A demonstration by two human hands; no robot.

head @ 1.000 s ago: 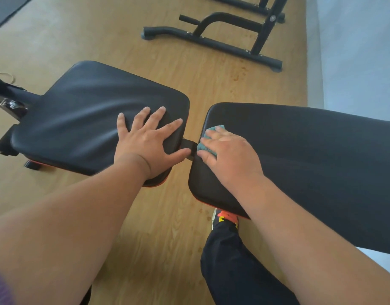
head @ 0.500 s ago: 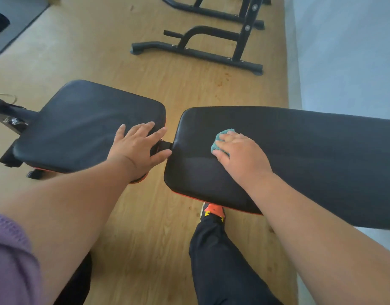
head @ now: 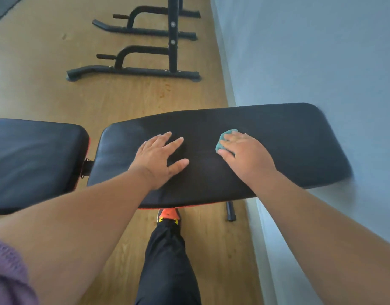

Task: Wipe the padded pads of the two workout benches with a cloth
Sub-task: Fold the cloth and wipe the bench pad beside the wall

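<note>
Head camera view looks down at two bare arms reaching over a long black pad [head: 266, 137]. This pad lies flat across the middle of the picture, with its far end close to a pale blue wall [head: 310, 51].

The right hand [head: 244, 155] rests palm down on the long pad, near its middle and toward the wall end. A small teal cloth [head: 224, 138] is bunched under its fingers. The fingers lie over the cloth and press it onto the pad. Only a bit of the cloth peeks out by the fingertips. It is hard to tell if the fingers curl around it.

The left hand [head: 161, 157] lies flat on the same pad, well apart from the right hand. Its fingers are straight and spread out, and it holds nothing.

A second black pad [head: 35, 159] sits just beside the long one, on the left. A small gap is between the two pads, and a dark metal piece [head: 87, 167] joins them there.

Below the long pad are a leg in black trousers [head: 167, 260] and an orange shoe [head: 168, 214] on the wooden floor [head: 46, 84]. A black metal frame [head: 134, 69] stands on the floor farther back. A purple sleeve [head: 6, 274] shows at the bottom left corner.
</note>
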